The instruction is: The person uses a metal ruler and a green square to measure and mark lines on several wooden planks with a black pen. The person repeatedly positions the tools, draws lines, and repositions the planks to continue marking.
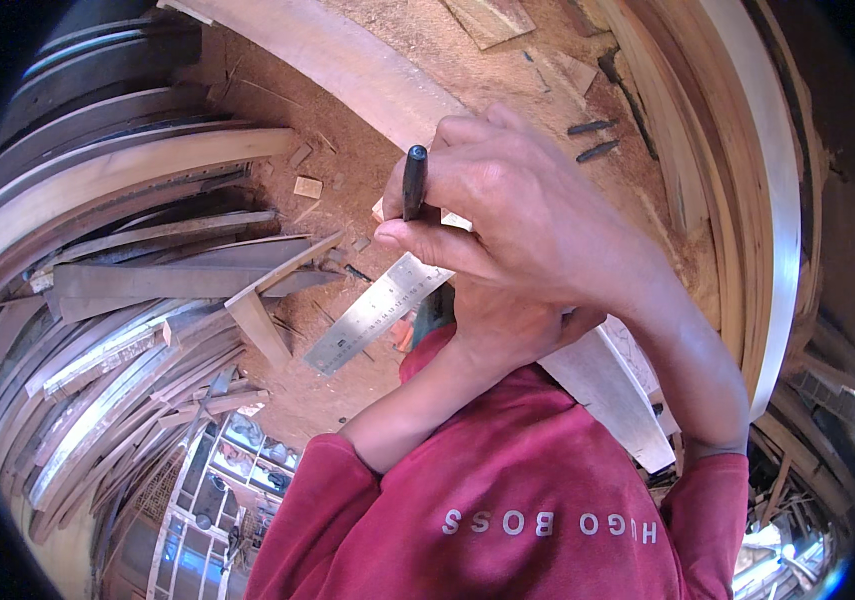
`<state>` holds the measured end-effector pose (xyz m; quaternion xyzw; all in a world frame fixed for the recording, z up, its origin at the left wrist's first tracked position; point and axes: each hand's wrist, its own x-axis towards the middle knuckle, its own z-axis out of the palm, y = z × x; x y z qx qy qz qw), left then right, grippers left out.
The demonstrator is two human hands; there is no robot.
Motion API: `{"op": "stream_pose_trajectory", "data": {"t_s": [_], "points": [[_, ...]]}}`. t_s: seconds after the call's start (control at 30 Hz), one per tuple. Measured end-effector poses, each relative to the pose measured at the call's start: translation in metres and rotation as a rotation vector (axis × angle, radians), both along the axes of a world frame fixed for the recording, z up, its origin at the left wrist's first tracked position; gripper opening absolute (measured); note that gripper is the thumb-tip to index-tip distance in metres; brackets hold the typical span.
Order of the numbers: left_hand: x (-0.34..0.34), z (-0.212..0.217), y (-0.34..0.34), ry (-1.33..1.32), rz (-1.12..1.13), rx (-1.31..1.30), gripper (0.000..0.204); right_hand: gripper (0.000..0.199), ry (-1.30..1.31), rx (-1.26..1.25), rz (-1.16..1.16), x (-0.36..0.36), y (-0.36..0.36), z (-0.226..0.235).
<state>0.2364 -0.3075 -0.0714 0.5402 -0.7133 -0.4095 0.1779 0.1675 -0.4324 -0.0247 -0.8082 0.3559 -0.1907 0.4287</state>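
My right hand (pixel 522 195) is closed round a black pen (pixel 414 185), held nearly upright with its rounded end toward me. The pen's lower tip is hidden. Beneath the right hand and wrist lies my left hand (pixel 502 325), its fingers mostly covered. A steel ruler blade (pixel 372 318) with engraved marks slants out from under both hands toward the lower left. Its other end is concealed, so I cannot tell whether the left hand grips it. A long pale wooden board (pixel 347 55) runs from the top left under my hands, and a plank end (pixel 622 400) shows below them.
Stacked boards (pixel 107 215) crowd the left side, and long curved planks (pixel 737 170) line the right. A wooden offcut (pixel 267 325) leans at the left. Small scraps, including a block (pixel 308 187), lie on the sawdust-covered ground (pixel 332 405).
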Motion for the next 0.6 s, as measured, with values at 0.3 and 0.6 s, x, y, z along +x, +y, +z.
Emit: {"op": "stream_pose_trajectory", "data": {"t_s": [0.3, 0.6], "points": [[0.002, 0.007, -0.001, -0.298, 0.061, -0.376, 0.054, 0.018, 0.168, -0.100, 0.008, -0.012, -0.013, 0.015], [0.002, 0.007, -0.001, -0.179, 0.011, -0.178, 0.052, 0.023, 0.104, -0.154, 0.049, 0.001, -0.012, 0.018]]}}
